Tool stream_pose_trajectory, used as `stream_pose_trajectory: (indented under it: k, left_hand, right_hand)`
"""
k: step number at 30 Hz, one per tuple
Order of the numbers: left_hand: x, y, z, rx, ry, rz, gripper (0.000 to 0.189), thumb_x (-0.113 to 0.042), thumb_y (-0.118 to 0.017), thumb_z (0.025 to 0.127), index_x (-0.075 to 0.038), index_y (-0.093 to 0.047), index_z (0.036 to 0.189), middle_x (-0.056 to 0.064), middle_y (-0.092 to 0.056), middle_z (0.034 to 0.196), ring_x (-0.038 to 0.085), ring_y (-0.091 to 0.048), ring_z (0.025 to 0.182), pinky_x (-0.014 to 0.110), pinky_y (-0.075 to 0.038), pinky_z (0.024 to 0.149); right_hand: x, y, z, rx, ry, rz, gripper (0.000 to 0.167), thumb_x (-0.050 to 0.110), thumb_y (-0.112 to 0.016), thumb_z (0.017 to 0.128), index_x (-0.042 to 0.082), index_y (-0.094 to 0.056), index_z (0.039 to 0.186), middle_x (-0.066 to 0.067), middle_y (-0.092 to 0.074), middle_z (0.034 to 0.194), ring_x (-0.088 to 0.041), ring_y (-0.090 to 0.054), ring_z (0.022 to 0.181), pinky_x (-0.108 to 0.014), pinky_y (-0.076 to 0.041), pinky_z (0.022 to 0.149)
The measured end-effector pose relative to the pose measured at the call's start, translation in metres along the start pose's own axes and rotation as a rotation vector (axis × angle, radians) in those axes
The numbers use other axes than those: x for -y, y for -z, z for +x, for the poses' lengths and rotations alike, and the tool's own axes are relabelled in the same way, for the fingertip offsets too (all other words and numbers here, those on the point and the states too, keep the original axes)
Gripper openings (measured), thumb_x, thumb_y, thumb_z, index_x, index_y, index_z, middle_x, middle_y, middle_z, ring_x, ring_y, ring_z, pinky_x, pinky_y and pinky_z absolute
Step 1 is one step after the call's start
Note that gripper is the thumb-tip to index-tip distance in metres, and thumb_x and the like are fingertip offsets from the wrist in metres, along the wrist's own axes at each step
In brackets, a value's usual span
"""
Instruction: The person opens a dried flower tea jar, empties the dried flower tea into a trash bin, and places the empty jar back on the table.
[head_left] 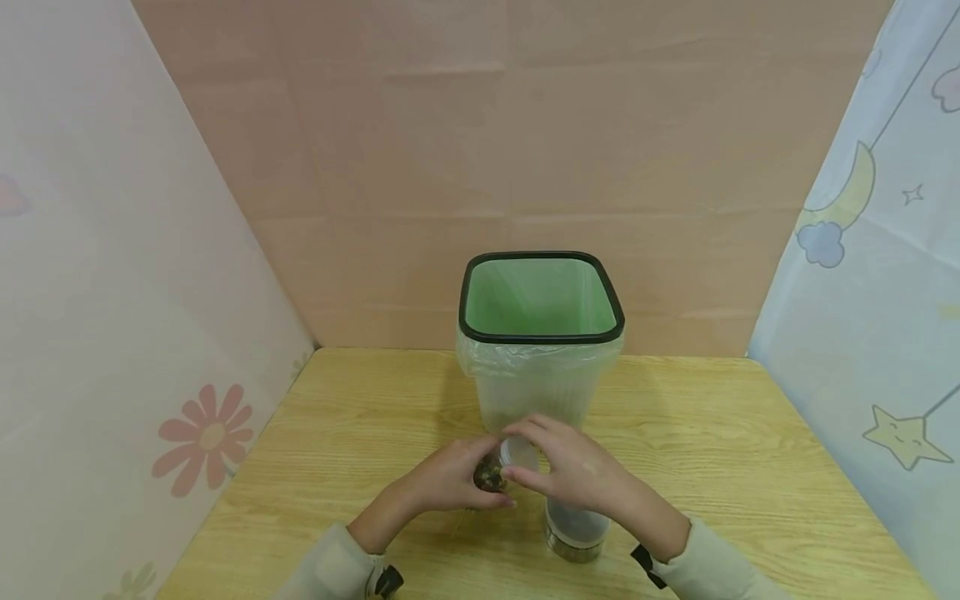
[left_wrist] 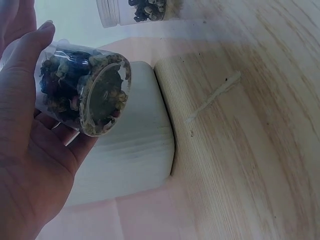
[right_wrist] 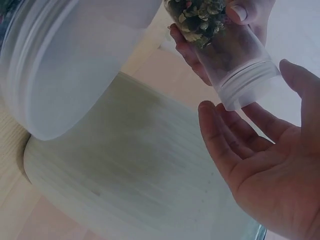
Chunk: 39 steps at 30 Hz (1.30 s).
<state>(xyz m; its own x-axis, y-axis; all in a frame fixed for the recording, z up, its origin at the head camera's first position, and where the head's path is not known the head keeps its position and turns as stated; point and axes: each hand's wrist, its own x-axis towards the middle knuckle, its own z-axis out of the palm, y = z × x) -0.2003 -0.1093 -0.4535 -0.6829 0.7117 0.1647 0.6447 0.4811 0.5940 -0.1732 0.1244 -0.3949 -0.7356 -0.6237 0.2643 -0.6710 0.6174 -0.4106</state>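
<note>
My left hand (head_left: 453, 473) grips a clear plastic jar (left_wrist: 82, 87) partly filled with dried flowers and leaves, held tilted above the table. A frosted, ridged lid (right_wrist: 247, 85) forms its far end. My right hand (head_left: 573, 467) is spread about that lid, thumb on one side and fingers on the other; whether they touch it cannot be made out. In the right wrist view the right fingers (right_wrist: 225, 135) are loosely bent, with space beside the lid. A second clear jar (head_left: 576, 533) with a frosted lid stands on the table below my right wrist, dried pieces at its bottom.
A pale bin (head_left: 536, 392) with a black rim and a plastic liner stands behind the hands on the wooden table (head_left: 375, 400). A thin pale strip (left_wrist: 215, 97) lies on the tabletop. Printed curtains (head_left: 90, 292) hang at both sides.
</note>
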Motion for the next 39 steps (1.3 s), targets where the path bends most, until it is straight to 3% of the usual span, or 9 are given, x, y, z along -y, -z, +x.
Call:
stream_pose_trajectory:
  k: [7,13,22,29,32,36,39]
  left_hand:
    - [0.0005,-0.0003,-0.0005,0.002,-0.012,-0.004,0.075,-0.055,-0.077,0.086,-0.028,-0.046,0.148,-0.015,-0.064,0.115,-0.002,-0.06,0.099,0.021,-0.052,0.084]
    - [0.0033,0.001,-0.0022,0.014,-0.014,-0.073,0.071,-0.052,-0.078,0.086,-0.028,-0.047,0.145,-0.017,-0.063,0.108,-0.001,-0.06,0.095,0.02,-0.052,0.083]
    - [0.0042,0.0027,-0.0032,0.025,-0.052,-0.111,0.068,-0.048,-0.076,0.088,-0.031,-0.045,0.146,-0.016,-0.064,0.111,-0.001,-0.06,0.099,0.022,-0.052,0.086]
    - [0.0041,0.0022,-0.0032,0.024,-0.032,-0.104,0.068,-0.049,-0.077,0.088,-0.026,-0.047,0.145,-0.015,-0.065,0.111,-0.001,-0.061,0.099,0.022,-0.052,0.086]
    - [0.0043,0.0018,-0.003,0.011,-0.01,-0.083,0.071,-0.051,-0.077,0.087,-0.025,-0.046,0.146,-0.015,-0.064,0.106,-0.001,-0.06,0.093,0.022,-0.052,0.081]
    - [0.004,0.0014,-0.0019,-0.009,0.014,-0.039,0.075,-0.054,-0.076,0.086,-0.024,-0.046,0.148,-0.014,-0.064,0.107,-0.001,-0.059,0.089,0.02,-0.051,0.075]
    - [0.0034,0.0011,-0.0014,-0.019,0.021,-0.01,0.077,-0.055,-0.076,0.086,-0.024,-0.045,0.149,-0.012,-0.065,0.116,-0.001,-0.06,0.095,0.021,-0.052,0.078]
  right_hand:
    - [0.0002,-0.0024,-0.0003,0.002,0.028,0.041,0.039,0.036,-0.07,0.097,0.016,-0.064,0.13,0.004,-0.064,0.123,-0.016,-0.064,0.11,-0.038,-0.056,0.088]
    - [0.0005,-0.0023,0.0,0.001,0.07,0.071,0.042,0.03,-0.073,0.095,0.018,-0.062,0.134,0.006,-0.06,0.129,-0.012,-0.06,0.116,-0.037,-0.054,0.094]
    - [-0.0016,-0.002,-0.001,-0.02,0.205,0.061,0.043,0.022,-0.075,0.093,0.014,-0.062,0.134,0.003,-0.057,0.134,-0.014,-0.057,0.121,-0.035,-0.053,0.096]
    - [-0.0006,-0.0007,-0.0019,-0.019,0.189,0.027,0.047,0.026,-0.073,0.094,0.014,-0.06,0.138,-0.002,-0.054,0.143,-0.02,-0.055,0.129,-0.041,-0.052,0.1]
    - [-0.0005,-0.001,-0.0009,-0.034,0.161,0.011,0.05,0.029,-0.072,0.095,0.014,-0.059,0.141,-0.003,-0.054,0.144,-0.021,-0.055,0.13,-0.043,-0.051,0.102]
    - [-0.0012,-0.0027,0.0014,-0.078,0.112,0.002,0.048,0.033,-0.071,0.096,0.012,-0.06,0.138,-0.002,-0.059,0.136,-0.018,-0.06,0.12,-0.04,-0.054,0.096]
    - [-0.0022,-0.0038,0.0026,-0.097,0.092,-0.004,0.044,0.034,-0.071,0.096,0.011,-0.063,0.133,-0.001,-0.062,0.128,-0.017,-0.063,0.111,-0.038,-0.056,0.09]
